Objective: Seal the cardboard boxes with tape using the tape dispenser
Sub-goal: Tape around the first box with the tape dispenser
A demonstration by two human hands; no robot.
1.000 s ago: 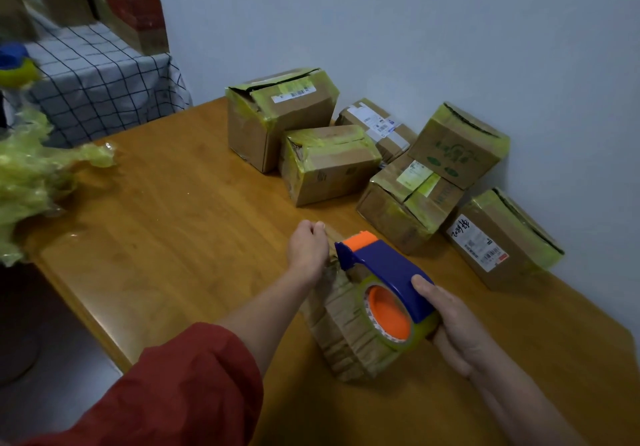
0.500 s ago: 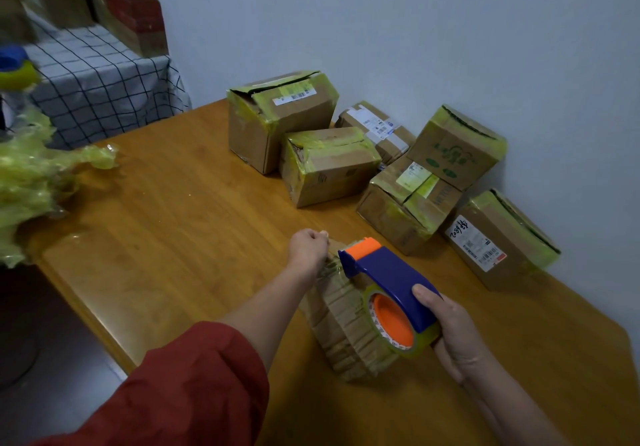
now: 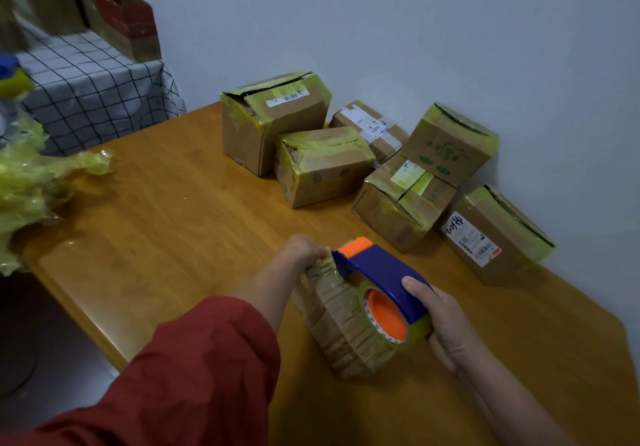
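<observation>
box location: our small cardboard box (image 3: 341,317) lies on the wooden table (image 3: 173,220), near its front edge, well apart from the pile of taped boxes (image 3: 322,165) by the wall.
box axis: the long axis runs away from us, with the far end angled slightly left. The narrow top face sits under the dispenser and the broad side faces left.
dispenser: the tape dispenser (image 3: 381,276) rests on the box top, orange cutter end pointing away at the far end and the roll end toward us.
left hand: our left hand (image 3: 304,250) has its fingers curled over the box's far end, gripping it. We cannot tell if it also pins the tape's end.
right hand: our right hand (image 3: 446,328) is wrapped round the roll end, thumb on the blue body, holding it firmly.
step: likely starting a strip at the far end, with the pull coming toward us.
risk 1: if the tape end is not stuck down, it peels off once we pull.
risk 2: the box is narrow and light, so a sideways pull tips it or skews the strip off the top face.
risk 3: slack tape wrinkles and folds onto itself.
risk 4: the left fingers sit just beside the cutter, so a slip nicks them.
</observation>
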